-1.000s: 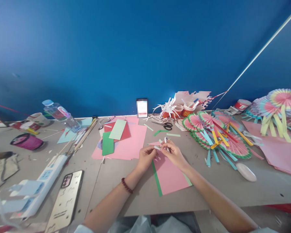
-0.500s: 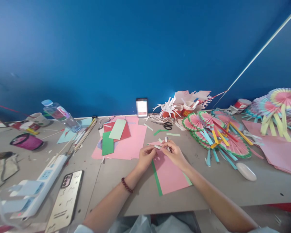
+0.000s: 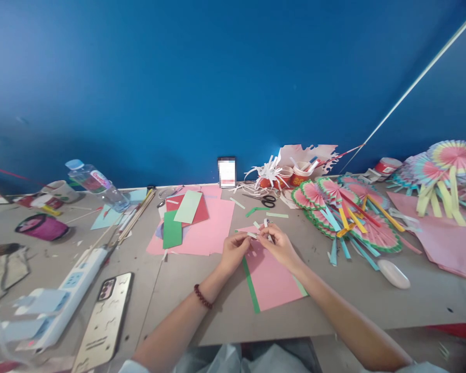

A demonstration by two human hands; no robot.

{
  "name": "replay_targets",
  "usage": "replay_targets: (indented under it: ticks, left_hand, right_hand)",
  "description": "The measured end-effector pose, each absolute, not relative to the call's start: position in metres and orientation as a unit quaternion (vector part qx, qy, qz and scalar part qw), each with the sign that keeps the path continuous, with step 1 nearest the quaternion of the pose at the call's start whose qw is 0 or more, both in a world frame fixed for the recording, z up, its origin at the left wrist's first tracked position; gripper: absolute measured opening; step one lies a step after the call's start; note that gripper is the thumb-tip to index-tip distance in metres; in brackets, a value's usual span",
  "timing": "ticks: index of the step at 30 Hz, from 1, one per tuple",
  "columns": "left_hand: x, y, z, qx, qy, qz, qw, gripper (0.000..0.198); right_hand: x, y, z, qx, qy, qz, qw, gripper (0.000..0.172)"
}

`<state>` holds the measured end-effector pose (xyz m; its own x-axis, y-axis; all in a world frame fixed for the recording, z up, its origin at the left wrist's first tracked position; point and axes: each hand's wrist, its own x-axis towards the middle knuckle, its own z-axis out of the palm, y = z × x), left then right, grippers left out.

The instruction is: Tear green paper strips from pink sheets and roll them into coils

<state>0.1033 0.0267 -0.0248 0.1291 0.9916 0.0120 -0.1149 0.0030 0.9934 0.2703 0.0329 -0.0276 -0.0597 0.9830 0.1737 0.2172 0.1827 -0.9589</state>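
Both hands meet above the top edge of a pink sheet [image 3: 277, 277] that has a dark green strip down its left side and a pale green one at its right. Between their fingertips is a small whitish strip [image 3: 252, 235]. My left hand [image 3: 235, 251] pinches its left end, fingers closed. My right hand [image 3: 277, 243] is closed at the strip's right end, with another white curled piece between its fingers. Small pale bits lie on the pink sheet just below the fingertips.
Black scissors [image 3: 269, 201] and green scraps lie beyond the hands. Pleated paper fans [image 3: 376, 228] and a white mouse [image 3: 393, 274] are to the right. Leftward are stacked coloured papers [image 3: 217, 223], a phone [image 3: 104, 321], a power strip [image 3: 77, 290] and a bottle [image 3: 97, 184].
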Motion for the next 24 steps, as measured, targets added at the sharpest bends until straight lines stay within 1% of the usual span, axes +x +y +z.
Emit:
replay_targets:
  ticks: [16,24]
  left_hand:
    - [0.1020,0.0283,-0.0276,0.501,0.442,0.492,0.558,0.031]
    - [0.1016,0.0276,-0.0290,0.506,0.436,0.491,0.559,0.030]
  right_hand:
    - [0.2713,0.0316,-0.0253,-0.506,-0.619,0.390,0.457,0.028]
    - [0.2709,0.0337,-0.0279,-0.505,-0.615,0.387,0.465,0.025]
